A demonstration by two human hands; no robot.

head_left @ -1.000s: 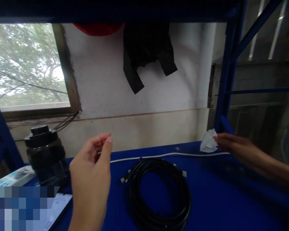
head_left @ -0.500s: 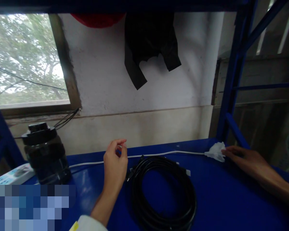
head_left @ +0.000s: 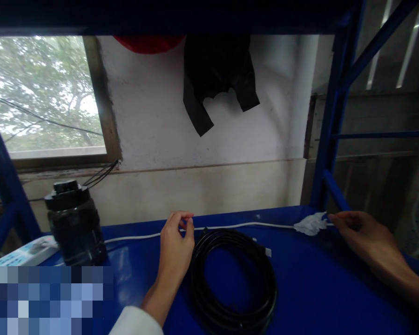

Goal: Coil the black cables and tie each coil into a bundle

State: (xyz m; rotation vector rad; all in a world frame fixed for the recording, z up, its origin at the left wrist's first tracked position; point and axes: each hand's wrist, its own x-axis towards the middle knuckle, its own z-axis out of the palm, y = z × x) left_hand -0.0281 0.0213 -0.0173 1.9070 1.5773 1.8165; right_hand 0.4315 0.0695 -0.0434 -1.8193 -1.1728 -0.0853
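A white cable (head_left: 251, 224) runs across the blue shelf top. A crumpled white tissue-like wrap (head_left: 310, 224) sits around it near its right end. At the right, my right hand (head_left: 365, 232) pinches the short length of white cable showing beyond the wrap. My left hand (head_left: 177, 235) is raised in front of the cable's middle, thumb and fingertips brought together. Whatever may be between them is too small to make out. A coil of black cable (head_left: 272, 288) with plugs at its upper edge lies between my hands, close to the left wrist.
A dark bottle (head_left: 76, 228) and a white power strip (head_left: 28, 253) stand at the left. Blue shelf posts (head_left: 324, 153) frame both sides. A black bag (head_left: 218, 70) and something red (head_left: 150, 44) hang overhead before the wall. A blurred patch covers the lower left.
The wrap has shifted slightly left on the cable, and my right hand has moved off it onto the cable end. My left thumb and fingertips have drawn closer. The view has tilted up slightly.
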